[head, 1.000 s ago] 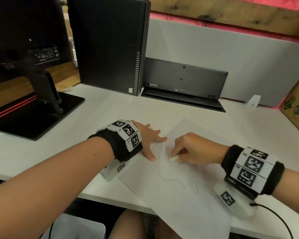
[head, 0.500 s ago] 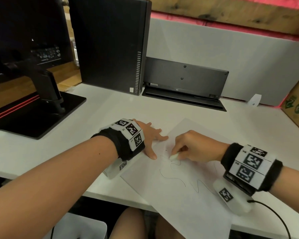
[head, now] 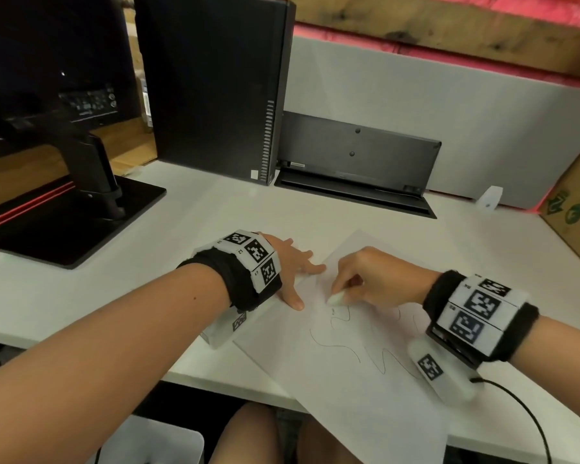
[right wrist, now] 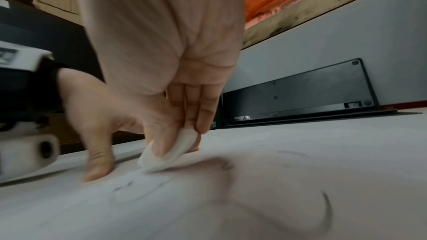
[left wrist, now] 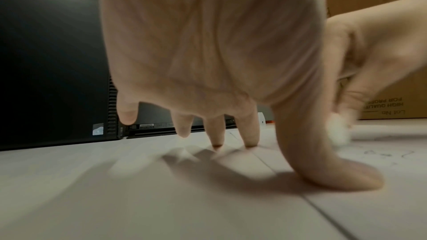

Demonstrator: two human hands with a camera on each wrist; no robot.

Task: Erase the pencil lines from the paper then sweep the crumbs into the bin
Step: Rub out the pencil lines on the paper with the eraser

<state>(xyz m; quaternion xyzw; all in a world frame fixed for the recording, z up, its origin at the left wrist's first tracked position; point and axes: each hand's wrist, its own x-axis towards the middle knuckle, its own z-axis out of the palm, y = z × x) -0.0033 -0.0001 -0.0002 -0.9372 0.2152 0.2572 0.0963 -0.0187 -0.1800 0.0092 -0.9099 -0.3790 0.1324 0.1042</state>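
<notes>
White eraser (head: 335, 299) is pinched in the right hand (head: 372, 279) and rubbed on the paper (head: 365, 380), pinned by the flat left hand (head: 290, 262) beside it; erasing is judged underway, with pencil lines (head: 335, 346) just below needing further strokes.

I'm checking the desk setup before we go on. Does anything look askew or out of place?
The paper lies turned at an angle, its near corner hanging past the desk edge. The keyboard stands on edge against the partition. Nothing looks spilled or damaged.

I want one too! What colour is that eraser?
White eraser, clearest in the right wrist view.
</notes>
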